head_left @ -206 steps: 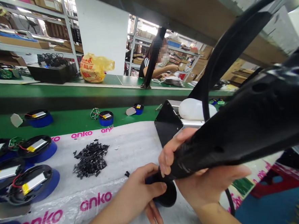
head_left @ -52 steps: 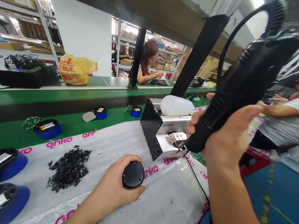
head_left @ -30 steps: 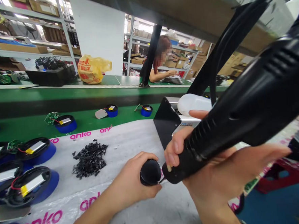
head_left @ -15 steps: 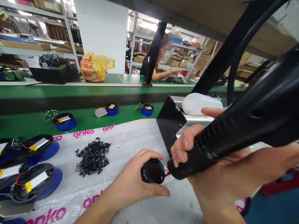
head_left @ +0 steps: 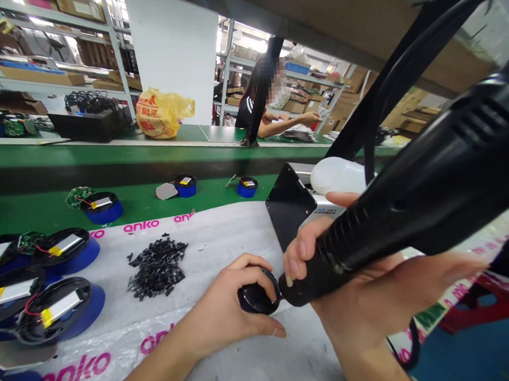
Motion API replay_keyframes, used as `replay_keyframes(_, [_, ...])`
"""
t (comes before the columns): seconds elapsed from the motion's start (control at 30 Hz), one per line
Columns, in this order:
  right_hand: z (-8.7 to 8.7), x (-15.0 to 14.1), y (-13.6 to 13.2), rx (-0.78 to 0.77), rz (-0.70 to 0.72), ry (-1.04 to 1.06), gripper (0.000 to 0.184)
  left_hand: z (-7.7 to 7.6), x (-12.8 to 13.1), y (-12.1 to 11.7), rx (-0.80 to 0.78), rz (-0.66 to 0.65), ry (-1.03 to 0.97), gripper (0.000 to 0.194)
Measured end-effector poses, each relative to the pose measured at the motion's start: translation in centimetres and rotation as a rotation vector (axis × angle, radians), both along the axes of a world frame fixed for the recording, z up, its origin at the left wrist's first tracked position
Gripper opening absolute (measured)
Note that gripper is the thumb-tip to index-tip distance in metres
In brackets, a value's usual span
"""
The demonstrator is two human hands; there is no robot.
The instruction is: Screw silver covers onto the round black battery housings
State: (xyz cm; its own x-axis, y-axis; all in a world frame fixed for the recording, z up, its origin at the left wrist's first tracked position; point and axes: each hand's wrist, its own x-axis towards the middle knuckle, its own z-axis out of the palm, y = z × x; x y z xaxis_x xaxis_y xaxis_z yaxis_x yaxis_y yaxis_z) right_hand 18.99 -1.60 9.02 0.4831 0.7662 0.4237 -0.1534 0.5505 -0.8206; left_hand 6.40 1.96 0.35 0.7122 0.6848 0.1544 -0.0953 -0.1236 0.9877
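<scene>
My left hand (head_left: pixel 231 307) is closed around a small round black part (head_left: pixel 257 298), thumb below and fingers curled over its top. My right hand (head_left: pixel 351 299) grips a black electric screwdriver (head_left: pixel 364 230), which slants down from the upper right. The tool's nose meets the right side of the round part; its very tip is hidden there. A loose pile of small black pieces (head_left: pixel 158 268) lies left of my left hand on the white sheet (head_left: pixel 214 233) printed with pink lettering.
Blue round housings (head_left: pixel 67 308) with batteries and wires crowd the left side. More blue housings (head_left: pixel 102 206) ride the green belt (head_left: pixel 138 195). A metal device with a black panel (head_left: pixel 290 202) stands behind my right hand. Across the bench, a person (head_left: pixel 270 97) handles papers.
The screwdriver has shifted slightly left, closer against the round part. My left index finger now bends over the part's top. Housings on the belt moved a little left.
</scene>
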Motion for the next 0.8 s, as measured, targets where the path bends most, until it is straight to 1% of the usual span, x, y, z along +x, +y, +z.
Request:
replay_keyframes(0.2, [0.6,-0.3,-0.2,0.012,-0.051,-0.063,0.061,0.1,-0.1,-0.1,0.015,0.006,0.002,0.029])
replay_keyframes(0.33, [1.1,-0.5,-0.3,0.027,-0.097,-0.065,0.059,0.1,-0.1,-0.1,0.012,0.004,-0.007,0.028])
replay_keyframes(0.47, [1.4,-0.6,-0.3,0.044,-0.065,-0.043,0.057,0.1,0.0,-0.1,0.01,0.016,0.002,0.029])
replay_keyframes(0.57, [1.5,-0.5,-0.6,0.036,-0.053,-0.075,0.053,0.1,0.2,-0.2,0.003,0.021,0.019,0.031])
replay_keyframes(0.67, [1.4,-0.3,-0.8,0.052,-0.028,-0.136,0.052,0.2,0.2,-0.2,0.008,0.02,0.046,0.03])
replay_keyframes(0.8, [0.5,-0.2,-0.9,0.118,-0.003,-0.148,0.058,0.2,0.2,-0.1,0.039,0.025,0.072,0.027])
